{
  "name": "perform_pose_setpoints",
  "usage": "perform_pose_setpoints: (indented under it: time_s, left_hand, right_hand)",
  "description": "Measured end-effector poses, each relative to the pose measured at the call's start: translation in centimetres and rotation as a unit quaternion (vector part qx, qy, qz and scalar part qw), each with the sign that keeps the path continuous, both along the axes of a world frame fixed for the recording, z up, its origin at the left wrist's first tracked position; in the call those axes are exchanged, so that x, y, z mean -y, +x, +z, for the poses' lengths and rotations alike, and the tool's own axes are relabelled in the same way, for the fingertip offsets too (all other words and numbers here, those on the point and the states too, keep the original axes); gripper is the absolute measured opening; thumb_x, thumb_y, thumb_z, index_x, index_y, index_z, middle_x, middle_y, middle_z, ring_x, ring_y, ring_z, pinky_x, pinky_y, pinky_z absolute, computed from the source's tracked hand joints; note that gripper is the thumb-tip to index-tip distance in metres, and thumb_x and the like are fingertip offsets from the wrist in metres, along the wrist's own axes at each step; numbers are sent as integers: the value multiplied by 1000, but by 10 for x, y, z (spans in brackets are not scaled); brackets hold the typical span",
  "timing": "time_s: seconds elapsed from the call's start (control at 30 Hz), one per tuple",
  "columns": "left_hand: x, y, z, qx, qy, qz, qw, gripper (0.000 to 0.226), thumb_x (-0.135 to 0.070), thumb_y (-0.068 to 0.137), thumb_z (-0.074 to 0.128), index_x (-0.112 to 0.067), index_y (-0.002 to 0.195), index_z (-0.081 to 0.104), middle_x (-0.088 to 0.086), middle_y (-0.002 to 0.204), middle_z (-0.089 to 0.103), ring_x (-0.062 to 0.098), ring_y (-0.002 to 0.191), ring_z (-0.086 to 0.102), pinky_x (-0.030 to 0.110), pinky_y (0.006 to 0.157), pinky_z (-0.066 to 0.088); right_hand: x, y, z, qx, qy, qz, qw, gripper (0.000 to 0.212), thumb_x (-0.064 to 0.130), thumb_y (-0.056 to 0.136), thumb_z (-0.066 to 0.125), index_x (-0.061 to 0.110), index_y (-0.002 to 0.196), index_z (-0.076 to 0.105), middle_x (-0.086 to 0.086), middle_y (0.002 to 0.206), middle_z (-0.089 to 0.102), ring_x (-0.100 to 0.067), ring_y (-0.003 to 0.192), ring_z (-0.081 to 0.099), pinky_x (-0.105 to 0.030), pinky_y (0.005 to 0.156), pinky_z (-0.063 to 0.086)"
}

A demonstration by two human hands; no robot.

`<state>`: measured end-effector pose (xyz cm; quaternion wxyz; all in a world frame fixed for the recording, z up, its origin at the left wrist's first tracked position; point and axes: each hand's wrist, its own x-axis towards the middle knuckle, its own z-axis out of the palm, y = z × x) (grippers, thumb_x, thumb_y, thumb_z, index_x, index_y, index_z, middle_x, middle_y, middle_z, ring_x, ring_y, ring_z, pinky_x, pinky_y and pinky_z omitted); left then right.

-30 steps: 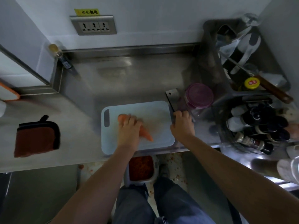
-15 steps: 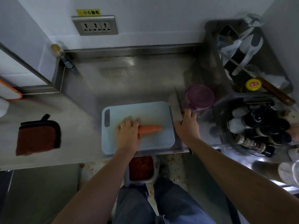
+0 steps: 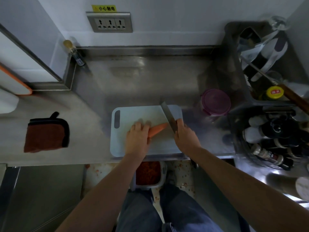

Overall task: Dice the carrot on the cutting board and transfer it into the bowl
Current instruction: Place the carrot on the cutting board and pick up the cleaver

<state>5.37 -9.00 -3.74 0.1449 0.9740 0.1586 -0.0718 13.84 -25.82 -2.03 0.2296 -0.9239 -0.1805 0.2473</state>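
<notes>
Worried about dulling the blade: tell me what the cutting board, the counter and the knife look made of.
Cutting board: pale blue, smooth and matte with a moulded slot, likely plastic. Counter: grey with a brushed sheen and soft reflections, probably stainless steel. Knife: flat grey blade, dull shine, apparently steel; its handle is hidden in the right hand.

The left hand hides half the carrot.

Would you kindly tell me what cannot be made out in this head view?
In the head view:
carrot: thick end hidden under the left hand.
knife: handle covered by the right hand; blade contact with the cutting board unclear.
container below the counter: partly hidden by the counter edge and left forearm.
bottles: labels too small and dark.
</notes>
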Motion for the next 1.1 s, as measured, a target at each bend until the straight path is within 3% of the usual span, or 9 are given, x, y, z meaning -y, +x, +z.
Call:
perform_pose_setpoints:
  time_s: [0.23, 0.4, 0.57, 0.73, 0.83, 0.93, 1.1]
  left_hand:
    - [-2, 3, -3, 11, -1, -19, 1000, 40, -23, 92, 57, -25, 131, 50, 5, 122, 49, 23, 111, 47, 36, 94, 42]
    - [-5, 2, 1, 29, 46, -77, 996, 30, -38, 83, 65, -31, 112, 68, 4, 138, 43, 30, 135, 25, 45, 114, 22]
    - [-13, -4, 1, 24, -12, -29, 999, 36, -27, 86, 65, -27, 123, 63, 5, 145, 31, 27, 134, 27, 43, 111, 32]
    - [-12, -1, -1, 56, -106, 46, 992, 16, -27, 87, 67, -17, 99, 68, 1, 142, 26, 20, 128, 27, 31, 107, 40]
    - [-5, 5, -1, 52, -139, 146, 978, 39, -32, 84, 72, -13, 114, 56, 9, 143, 25, 21, 125, 34, 30, 105, 38]
    - [-3, 13, 0, 39, -142, 213, 966, 58, -24, 81, 76, -3, 124, 43, 16, 133, 37, 28, 120, 42, 33, 103, 41]
    - [-8, 15, 3, 6, -141, 75, 987, 58, 7, 78, 63, -13, 129, 45, 6, 131, 46, 24, 124, 39, 38, 108, 35]
  right_hand:
    - [-1, 12, 0, -6, -38, 17, 999, 27, 10, 95, 41, 10, 121, 38, -6, 73, 55, -25, 66, 59, -44, 62, 54]
    - [2, 12, 1, 10, -24, 14, 1000, 22, 13, 96, 40, 9, 118, 42, -7, 70, 55, -24, 60, 56, -41, 54, 51]
    - [-1, 9, 0, -2, -27, 26, 999, 21, 14, 97, 40, 11, 118, 41, -3, 70, 52, -23, 62, 55, -39, 57, 50]
    - [-2, 10, 1, -6, -27, 29, 999, 22, 15, 98, 40, 11, 120, 41, -4, 72, 52, -23, 62, 55, -39, 56, 50]
    - [0, 11, 2, -1, -31, 32, 999, 25, 15, 99, 40, 10, 123, 41, -2, 70, 50, -19, 59, 52, -33, 51, 45]
    - [3, 12, 4, 0, -33, 36, 999, 27, 13, 99, 40, 11, 125, 42, 3, 66, 47, -11, 53, 47, -24, 46, 33]
    - [6, 13, 10, 8, -23, 38, 999, 22, 14, 98, 40, 11, 119, 45, 4, 64, 45, -10, 52, 45, -24, 45, 29]
